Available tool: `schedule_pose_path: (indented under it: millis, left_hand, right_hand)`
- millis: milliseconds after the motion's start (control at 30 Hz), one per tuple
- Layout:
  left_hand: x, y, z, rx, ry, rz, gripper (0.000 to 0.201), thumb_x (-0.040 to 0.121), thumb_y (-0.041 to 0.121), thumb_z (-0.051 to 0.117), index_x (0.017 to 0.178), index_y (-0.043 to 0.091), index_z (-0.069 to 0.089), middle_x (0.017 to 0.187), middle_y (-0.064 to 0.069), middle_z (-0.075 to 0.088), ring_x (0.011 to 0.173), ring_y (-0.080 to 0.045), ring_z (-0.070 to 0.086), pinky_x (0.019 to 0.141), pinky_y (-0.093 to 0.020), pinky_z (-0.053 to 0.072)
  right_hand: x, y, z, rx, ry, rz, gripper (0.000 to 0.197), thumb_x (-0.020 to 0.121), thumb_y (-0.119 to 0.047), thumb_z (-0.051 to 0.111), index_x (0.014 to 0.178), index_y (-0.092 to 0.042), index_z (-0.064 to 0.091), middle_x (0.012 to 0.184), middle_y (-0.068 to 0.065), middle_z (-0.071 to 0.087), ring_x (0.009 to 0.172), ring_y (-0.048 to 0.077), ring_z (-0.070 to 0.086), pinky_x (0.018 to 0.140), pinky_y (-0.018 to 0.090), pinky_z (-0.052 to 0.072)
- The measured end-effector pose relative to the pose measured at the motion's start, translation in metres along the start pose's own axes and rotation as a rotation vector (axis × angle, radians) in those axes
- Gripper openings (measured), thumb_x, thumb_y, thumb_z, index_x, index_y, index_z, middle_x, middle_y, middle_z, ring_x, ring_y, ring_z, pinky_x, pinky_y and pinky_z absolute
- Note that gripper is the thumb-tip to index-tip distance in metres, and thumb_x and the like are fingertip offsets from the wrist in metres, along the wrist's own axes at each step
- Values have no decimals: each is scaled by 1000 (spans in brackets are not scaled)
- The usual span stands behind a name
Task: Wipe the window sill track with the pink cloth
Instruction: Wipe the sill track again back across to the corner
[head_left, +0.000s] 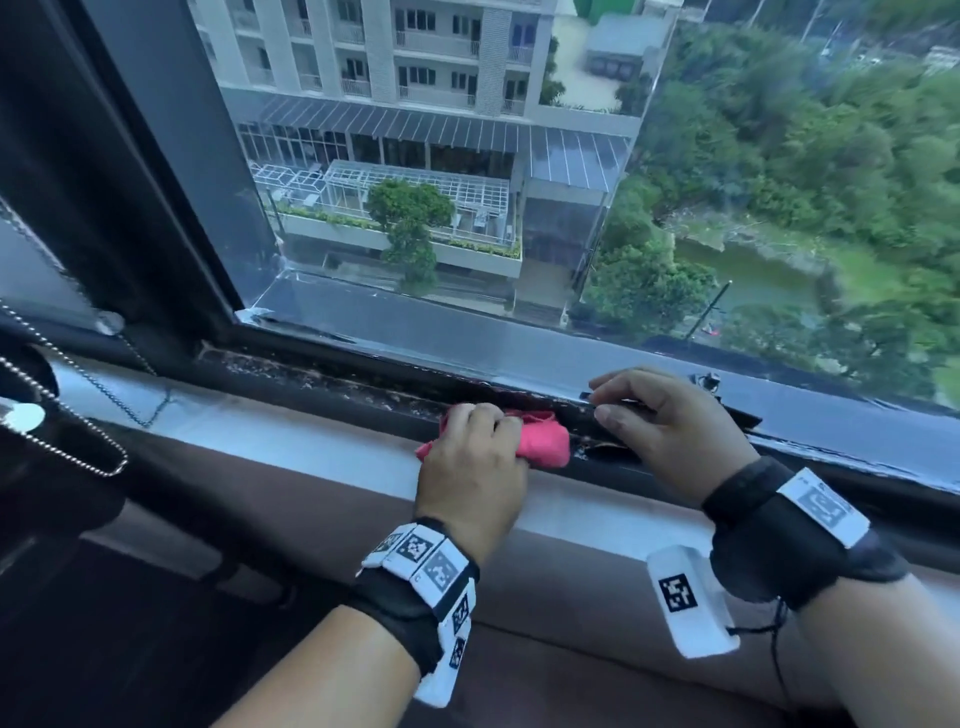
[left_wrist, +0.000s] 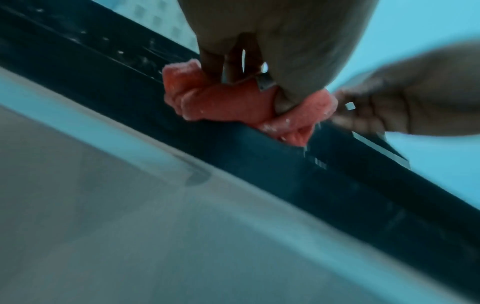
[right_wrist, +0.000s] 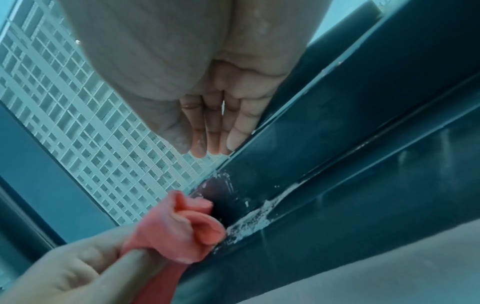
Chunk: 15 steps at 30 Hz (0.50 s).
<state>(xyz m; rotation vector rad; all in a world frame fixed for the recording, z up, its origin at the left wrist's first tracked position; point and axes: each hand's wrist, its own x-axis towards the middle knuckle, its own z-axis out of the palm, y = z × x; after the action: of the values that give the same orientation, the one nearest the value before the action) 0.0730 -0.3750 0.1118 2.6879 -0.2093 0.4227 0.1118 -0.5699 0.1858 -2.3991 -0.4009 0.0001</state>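
Note:
The pink cloth (head_left: 545, 441) is bunched up in my left hand (head_left: 483, 431), which grips it and presses it down into the dark window sill track (head_left: 322, 376). The left wrist view shows the cloth (left_wrist: 221, 102) squeezed between fingers and thumb, sitting on the track's edge. Seen from the right wrist, the cloth (right_wrist: 187, 226) meets white grime (right_wrist: 254, 222) lying in the channel. My right hand (head_left: 649, 415) sits just right of the cloth. Its fingers (right_wrist: 215, 131) are straight and together and rest on the lower window frame rail, holding nothing.
A bead chain (head_left: 67, 431) from a blind hangs at the left over the pale sill ledge (head_left: 291, 441). The glass pane (head_left: 467, 208) stands directly behind the track. A small black fitting (head_left: 706, 382) sits on the frame beyond my right hand. Grime speckles the track's left part.

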Motion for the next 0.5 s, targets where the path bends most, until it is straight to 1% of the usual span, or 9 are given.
schedule_pose_path:
  millis: [33, 67, 100, 167, 233, 300, 333, 400, 500]
  left_hand:
    - [1, -2, -10, -38, -8, -52, 19, 82, 25, 55, 94, 20, 68, 92, 2, 62, 92, -23, 56, 67, -37, 52]
    - [2, -7, -20, -80, 0, -127, 15, 85, 27, 53, 91, 20, 65, 90, 2, 59, 87, -23, 56, 63, -36, 50]
    - [3, -12, -30, -126, 29, -217, 13, 87, 29, 52, 88, 18, 60, 87, 2, 56, 81, -25, 56, 61, -37, 49]
    - [1, -26, -48, -204, 156, -408, 18, 88, 31, 55, 83, 14, 50, 84, -2, 51, 73, -29, 53, 61, -39, 45]
    - [-2, -38, -55, -249, 299, -572, 25, 89, 29, 59, 83, 9, 45, 87, -8, 51, 78, -32, 53, 66, -37, 40]
    - [-1, -37, -48, -299, 377, -666, 25, 89, 25, 62, 88, 8, 43, 97, -15, 52, 92, -35, 53, 72, -38, 37]
    - [1, -30, -42, -318, 376, -667, 25, 89, 24, 63, 90, 8, 44, 102, -16, 52, 98, -36, 53, 74, -40, 38]
    - [4, -10, -25, -314, 329, -578, 23, 89, 22, 64, 92, 7, 48, 106, -15, 53, 102, -34, 53, 74, -40, 43]
    - [-5, 14, -4, -257, 251, -392, 6, 84, 11, 60, 85, 7, 55, 96, -12, 59, 94, -33, 55, 73, -43, 50]
  right_hand:
    - [-1, 0, -1, 33, -6, 21, 7, 86, -17, 66, 88, -21, 71, 105, -13, 68, 91, -2, 63, 78, 9, 45]
    - [-2, 0, -2, 66, -11, 45, 7, 86, -18, 65, 89, -22, 70, 106, -14, 68, 91, -1, 63, 80, 12, 47]
    - [-2, 0, -3, 92, -13, 67, 6, 86, -20, 65, 89, -23, 70, 105, -15, 68, 92, 1, 64, 83, 18, 49]
    - [-2, -1, -5, 116, -19, 89, 6, 86, -22, 65, 89, -23, 70, 104, -15, 69, 92, 6, 65, 87, 28, 52]
    - [-2, -1, -4, 103, -19, 73, 5, 86, -22, 66, 89, -21, 70, 102, -13, 69, 92, 8, 64, 88, 32, 51]
    - [-2, -3, -3, 89, -24, 47, 5, 86, -22, 65, 87, -21, 70, 102, -13, 68, 92, 6, 63, 87, 29, 51]
    - [-2, -4, -2, 93, -25, 39, 5, 86, -22, 65, 86, -22, 69, 102, -14, 67, 92, 5, 63, 87, 27, 51]
    - [-1, -7, -2, 94, -33, 28, 6, 86, -22, 64, 84, -22, 69, 102, -15, 65, 91, 4, 62, 85, 26, 51]
    - [0, -10, 1, 82, -40, 6, 7, 86, -21, 64, 82, -20, 70, 101, -14, 64, 91, 4, 61, 84, 27, 51]
